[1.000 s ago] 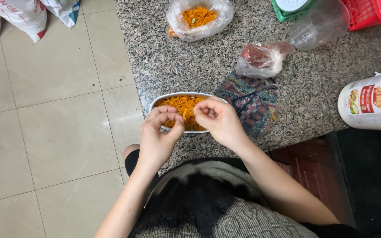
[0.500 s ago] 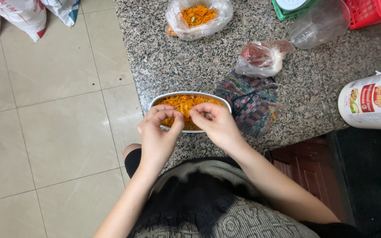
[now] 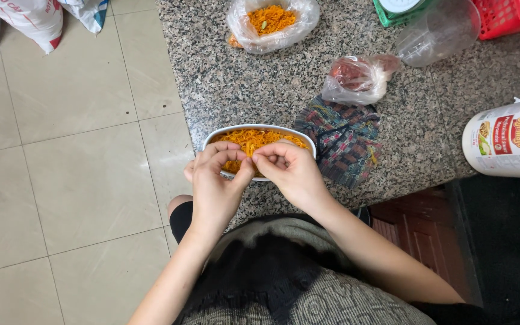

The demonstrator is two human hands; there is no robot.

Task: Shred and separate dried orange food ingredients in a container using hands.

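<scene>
A: Where is the tray?

B: The tray (image 3: 259, 133), a white oval one filled with orange shreds (image 3: 254, 139), sits at the near edge of the counter (image 3: 224, 90), right in front of the person. Its near rim is hidden behind the hands.

A: What are the hands doing?

B: Both are over the tray's near side. The left hand (image 3: 216, 180) has its fingers curled and its thumb pressed toward the fingertips, pinched shut. The right hand (image 3: 290, 171) is curled the same way, fingertips drawn in toward the thumb. The two meet almost knuckle to knuckle above the tray.

A: Do they hold anything?

B: Something small seems pinched between them, just over the shreds, but it is too small to tell what it is. I cannot tell if either hand truly grips it.

A: What lies around the tray?

B: Just right of it, touching or nearly so, lies a patterned cloth (image 3: 344, 141). Beyond the cloth, farther from the person, is a small clear bag (image 3: 359, 78) with something reddish inside. Well behind the tray is a larger bag (image 3: 272, 24) holding more orange shreds. Far right of the tray lies a white tub (image 3: 507, 141) on its side with a red label. Behind and right of the tray are a clear cup (image 3: 437, 30), a green thing (image 3: 401, 12) and a red basket (image 3: 510, 15). Left of the tray is tiled floor (image 3: 73, 168), with white sacks (image 3: 25, 21) at its far end.
</scene>
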